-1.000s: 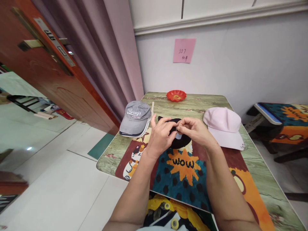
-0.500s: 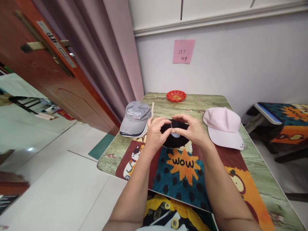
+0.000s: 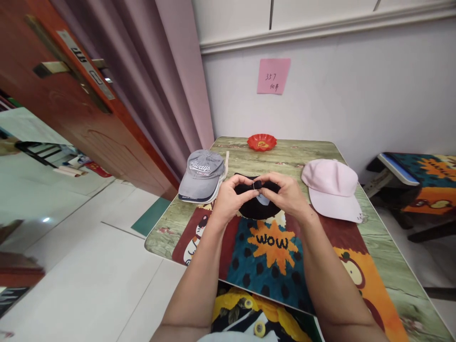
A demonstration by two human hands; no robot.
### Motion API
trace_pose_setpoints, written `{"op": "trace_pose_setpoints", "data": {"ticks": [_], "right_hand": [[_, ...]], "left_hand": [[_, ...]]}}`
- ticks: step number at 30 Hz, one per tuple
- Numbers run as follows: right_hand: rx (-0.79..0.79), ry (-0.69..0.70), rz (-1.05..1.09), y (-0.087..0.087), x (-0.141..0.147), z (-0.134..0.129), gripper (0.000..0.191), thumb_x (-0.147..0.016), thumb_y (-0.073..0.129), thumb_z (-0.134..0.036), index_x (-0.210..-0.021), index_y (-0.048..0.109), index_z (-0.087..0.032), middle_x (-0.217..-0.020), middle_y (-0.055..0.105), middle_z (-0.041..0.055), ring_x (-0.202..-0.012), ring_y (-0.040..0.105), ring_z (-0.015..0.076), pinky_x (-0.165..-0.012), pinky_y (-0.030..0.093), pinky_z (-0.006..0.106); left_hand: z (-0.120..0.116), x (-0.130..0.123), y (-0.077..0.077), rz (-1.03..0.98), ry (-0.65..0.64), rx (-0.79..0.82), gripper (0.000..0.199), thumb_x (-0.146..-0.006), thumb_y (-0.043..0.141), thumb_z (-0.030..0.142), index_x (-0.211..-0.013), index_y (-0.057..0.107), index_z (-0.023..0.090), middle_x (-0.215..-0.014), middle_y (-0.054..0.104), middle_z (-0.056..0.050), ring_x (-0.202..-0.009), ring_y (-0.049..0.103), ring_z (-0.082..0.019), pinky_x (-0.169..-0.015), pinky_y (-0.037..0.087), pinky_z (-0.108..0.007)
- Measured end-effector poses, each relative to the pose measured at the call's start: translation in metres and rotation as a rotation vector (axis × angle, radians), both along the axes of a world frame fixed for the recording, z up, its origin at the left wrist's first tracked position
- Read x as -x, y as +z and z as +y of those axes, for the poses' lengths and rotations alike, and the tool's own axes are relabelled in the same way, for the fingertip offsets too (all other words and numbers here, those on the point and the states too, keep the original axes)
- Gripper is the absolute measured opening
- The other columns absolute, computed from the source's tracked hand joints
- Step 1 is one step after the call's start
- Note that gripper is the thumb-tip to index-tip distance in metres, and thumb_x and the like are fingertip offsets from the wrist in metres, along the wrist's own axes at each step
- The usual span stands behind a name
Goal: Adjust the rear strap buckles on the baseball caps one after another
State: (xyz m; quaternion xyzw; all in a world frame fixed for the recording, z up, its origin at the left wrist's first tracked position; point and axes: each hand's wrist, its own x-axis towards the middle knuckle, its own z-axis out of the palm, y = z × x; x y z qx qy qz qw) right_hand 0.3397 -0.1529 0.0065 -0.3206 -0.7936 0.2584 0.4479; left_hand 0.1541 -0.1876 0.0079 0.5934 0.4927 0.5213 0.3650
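Pinching a small black piece with a thin, pale edge, the left hand and right hand meet thumb-and-forefinger over a black cap, their tips nearly closed on it from either side. The cap sits between the wrists on a printed mat and shows a pale label, its print too small to read. The mat reads "WOW" in black on an orange burst. Left of the hands, a gray baseball cap bears "Always" in white script; lettering on its brim edge is illegible. To the right lies a pink cap. Beyond stands a red scalloped dish; on the wall, a pink note carries a handwritten "357" above two characters.
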Motion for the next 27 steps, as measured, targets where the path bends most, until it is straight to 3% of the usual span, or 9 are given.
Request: {"op": "trace_pose_setpoints", "data": {"ticks": [8,12,19,25,27], "right_hand": [[-0.008,0.031,-0.032,0.0047,-0.0012,-0.002,0.032,-0.085,0.068,-0.022,-0.117,0.072,-0.027,-0.11,0.076,0.0039,-0.1,0.07,0.0231,-0.093,0.052,0.037],[-0.046,0.057,-0.057,0.0071,-0.0022,-0.0019,0.023,-0.086,0.068,-0.022,-0.106,0.076,-0.027,-0.103,0.077,0.0041,-0.096,0.07,0.0229,-0.091,0.051,0.037],[-0.029,0.035,-0.032,0.0052,-0.003,-0.0022,0.021,-0.085,0.072,-0.024,-0.105,0.075,-0.026,-0.098,0.077,0.003,-0.092,0.07,0.0221,-0.087,0.051,0.036],[-0.048,0.058,-0.057,0.0068,0.0,-0.0042,0.02,-0.085,0.075,-0.03,-0.104,0.074,-0.026,-0.1,0.077,0.0035,-0.091,0.07,0.0223,-0.088,0.052,0.037],[-0.098,0.023,-0.073,0.0048,0.0021,-0.0035,0.017,-0.085,0.074,-0.03,-0.101,0.074,-0.027,-0.097,0.078,0.0023,-0.088,0.071,0.0219,-0.095,0.051,0.041]], "left_hand": [[0.001,0.0006,0.0003,0.075,0.003,-0.057,0.028,-0.07,0.084,0.034,-0.086,0.068,0.019,-0.089,0.069,-0.001,-0.089,0.064,-0.018,-0.087,0.049,-0.031],[-0.0005,0.0005,0.0016,0.075,0.006,-0.077,0.029,-0.069,0.085,0.035,-0.081,0.064,0.019,-0.089,0.068,-0.001,-0.091,0.064,-0.019,-0.089,0.049,-0.032],[-0.0007,0.005,0.0026,-0.064,-0.128,-0.013,0.022,-0.076,0.078,0.032,-0.084,0.064,0.018,-0.104,0.073,-0.007,-0.103,0.067,-0.021,-0.097,0.049,-0.035],[0.0004,0.0039,-0.0009,-0.066,-0.083,-0.027,0.014,-0.081,0.068,0.03,-0.081,0.062,0.018,-0.105,0.074,-0.008,-0.101,0.068,-0.022,-0.096,0.051,-0.037],[0.0002,0.0021,-0.0009,-0.033,-0.064,-0.049,0.011,-0.081,0.066,0.028,-0.079,0.06,0.019,-0.106,0.073,-0.008,-0.102,0.068,-0.022,-0.097,0.05,-0.037]]}}
